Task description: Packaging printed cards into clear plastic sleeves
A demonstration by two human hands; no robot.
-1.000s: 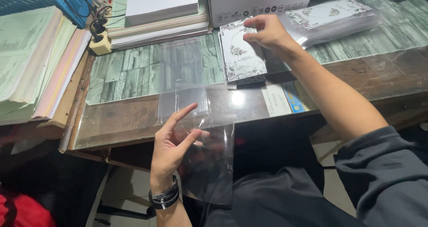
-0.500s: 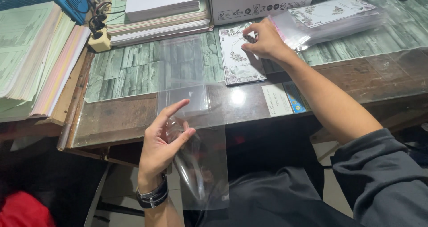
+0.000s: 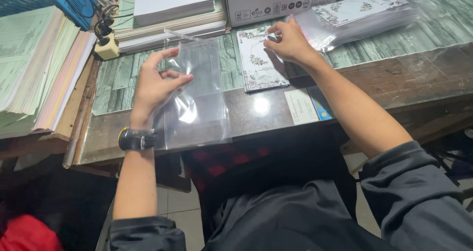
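Pinching the upper part of a clear plastic sleeve between thumb and fingertips, the left hand lifts it off the desk near the front edge, so the film hangs slack and its mouth stays reachable; the grip there is pressed together on the film, with the forefinger curled free above. Across the desk, toward the back edge, the right hand rests its fingertips on the top of a floral printed card that lies flat on the glass top, thumb at the card's upper edge, a light pinch that looks suited to lifting one card; whether it has closed fully I cannot tell. Just beside that hand lies a pile of cards already in clear sleeves, and a white carton stands at the back edge
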